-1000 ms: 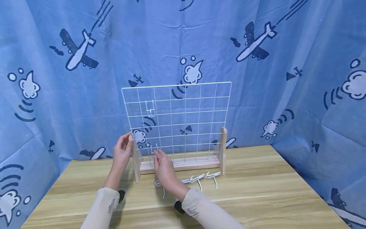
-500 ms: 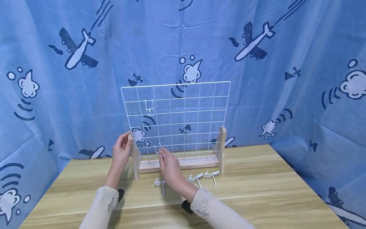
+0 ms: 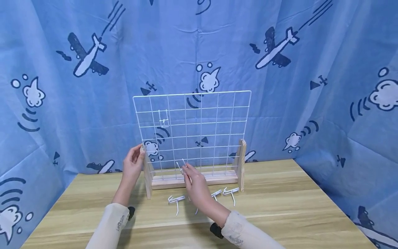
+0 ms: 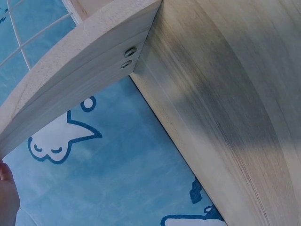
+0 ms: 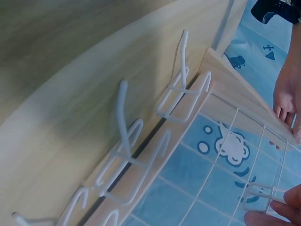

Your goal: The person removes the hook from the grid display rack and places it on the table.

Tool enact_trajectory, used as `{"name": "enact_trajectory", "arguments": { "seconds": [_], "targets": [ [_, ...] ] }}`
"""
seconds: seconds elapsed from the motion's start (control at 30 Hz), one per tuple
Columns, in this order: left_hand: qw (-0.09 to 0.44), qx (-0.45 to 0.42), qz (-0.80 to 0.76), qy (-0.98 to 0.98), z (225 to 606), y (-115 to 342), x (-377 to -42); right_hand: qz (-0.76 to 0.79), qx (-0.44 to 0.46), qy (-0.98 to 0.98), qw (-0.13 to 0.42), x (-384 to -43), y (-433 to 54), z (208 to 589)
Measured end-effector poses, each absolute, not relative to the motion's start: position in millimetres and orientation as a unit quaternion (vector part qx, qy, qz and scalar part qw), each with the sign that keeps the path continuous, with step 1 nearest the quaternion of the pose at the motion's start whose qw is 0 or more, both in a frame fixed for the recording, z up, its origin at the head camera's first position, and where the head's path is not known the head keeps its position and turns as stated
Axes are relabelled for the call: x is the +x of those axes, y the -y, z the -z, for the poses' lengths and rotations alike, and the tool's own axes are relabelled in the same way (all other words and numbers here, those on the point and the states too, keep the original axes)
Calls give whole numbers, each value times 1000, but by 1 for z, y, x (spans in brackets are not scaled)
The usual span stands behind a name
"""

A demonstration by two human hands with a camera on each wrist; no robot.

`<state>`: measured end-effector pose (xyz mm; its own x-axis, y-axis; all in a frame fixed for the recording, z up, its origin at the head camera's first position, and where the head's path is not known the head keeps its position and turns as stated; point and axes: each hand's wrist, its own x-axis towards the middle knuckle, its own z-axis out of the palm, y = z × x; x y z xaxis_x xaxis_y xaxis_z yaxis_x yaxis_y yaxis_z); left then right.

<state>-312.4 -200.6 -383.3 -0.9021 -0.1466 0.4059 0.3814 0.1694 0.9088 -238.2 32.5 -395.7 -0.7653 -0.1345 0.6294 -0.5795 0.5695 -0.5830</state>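
A white wire grid panel [image 3: 200,134] stands in a wooden stand on the table. My left hand [image 3: 133,162] grips the stand's left wooden upright [image 3: 147,176] near its top. In the left wrist view only the edge of that hand [image 4: 7,197] shows, beside the upright [image 4: 70,77]. My right hand [image 3: 196,183] pinches a white wire hook [image 3: 180,167], prongs up, before the grid's lower part; whether it touches the grid I cannot tell. In the right wrist view this hook [image 5: 257,195] sits between thumb and fingers. Another wire hook [image 3: 163,119] hangs on the grid's upper left.
Several white wire hooks lie in a row before the stand, among them a left one [image 3: 176,199] and a right one [image 3: 230,191]. My right hand partly covers the middle ones. A blue curtain [image 3: 199,45] hangs behind the wooden table [image 3: 280,193].
My right hand has moved to the right along the grid's lower part, carrying the hook, which now tilts more. My left hand has stayed on the upright.
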Motion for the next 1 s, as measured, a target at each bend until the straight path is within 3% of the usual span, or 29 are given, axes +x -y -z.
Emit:
{"name": "enact_trajectory", "arguments": {
  "seconds": [1.0],
  "targets": [
    [217,-84,658,716,384,198,-313,-359,218,864,278,-225,-87,396]
  ]
}}
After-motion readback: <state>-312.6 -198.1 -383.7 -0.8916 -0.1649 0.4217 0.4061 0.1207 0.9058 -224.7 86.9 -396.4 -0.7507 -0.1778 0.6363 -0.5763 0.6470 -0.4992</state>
